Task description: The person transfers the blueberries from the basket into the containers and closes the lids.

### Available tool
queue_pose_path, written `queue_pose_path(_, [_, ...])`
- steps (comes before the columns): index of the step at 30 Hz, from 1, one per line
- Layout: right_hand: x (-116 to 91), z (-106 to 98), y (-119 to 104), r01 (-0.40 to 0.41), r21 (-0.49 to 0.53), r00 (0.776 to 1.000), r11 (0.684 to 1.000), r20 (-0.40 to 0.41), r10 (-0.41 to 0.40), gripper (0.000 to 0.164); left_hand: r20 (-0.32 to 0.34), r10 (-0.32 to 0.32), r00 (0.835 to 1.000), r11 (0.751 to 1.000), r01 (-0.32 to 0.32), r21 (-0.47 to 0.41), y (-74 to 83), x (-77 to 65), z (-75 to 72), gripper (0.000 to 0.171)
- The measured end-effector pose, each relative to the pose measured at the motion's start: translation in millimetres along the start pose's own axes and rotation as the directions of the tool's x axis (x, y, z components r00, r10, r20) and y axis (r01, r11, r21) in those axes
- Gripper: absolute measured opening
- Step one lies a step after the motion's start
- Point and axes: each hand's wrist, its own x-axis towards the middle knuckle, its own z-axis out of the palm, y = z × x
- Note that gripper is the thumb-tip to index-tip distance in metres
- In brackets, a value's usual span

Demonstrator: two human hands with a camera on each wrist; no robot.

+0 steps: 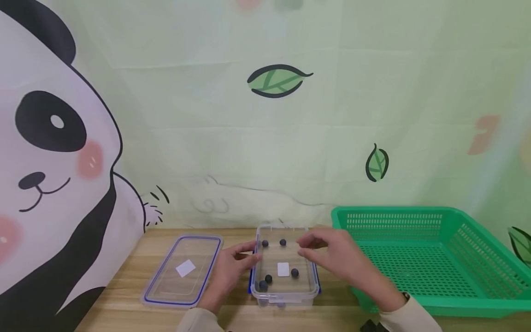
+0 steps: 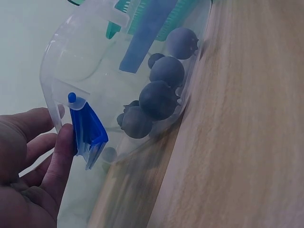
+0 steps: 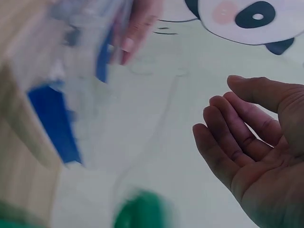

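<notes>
A clear plastic food container (image 1: 286, 290) with blue side latches stands on the table without its lid. Several blueberries (image 2: 159, 100) lie on its bottom, along with a small white square (image 1: 283, 269). At the container's left wall, my left hand (image 1: 230, 269) holds the rim between thumb and fingers, beside a hanging blue latch (image 2: 88, 130). My right hand (image 1: 338, 253) hovers over the container's right edge. Its fingers are loosely bent with nothing between them, as the right wrist view shows.
Left of the container lies its clear lid (image 1: 182, 269), edged in blue and bearing a white label. To the right stands a green plastic basket (image 1: 415, 304) with mesh sides. Behind the wooden table (image 1: 124, 313) hangs a printed panda backdrop (image 1: 186, 115).
</notes>
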Motion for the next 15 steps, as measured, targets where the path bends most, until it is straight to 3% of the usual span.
queue_pose_path(9, [1,-50,-23,0.099,-0.066,0.991,0.993,-0.081,-0.104,0.013,0.006,0.007,1.0,1.0,-0.007,-0.003,1.5,-0.2,-0.3,0.04])
queue_pose_path(15, [8,-75,-14,0.098,-0.055,0.992,0.994,-0.079,-0.102,0.016,0.005,0.008,1.0,1.0,-0.008,-0.014,-0.3,0.5,0.1,0.039])
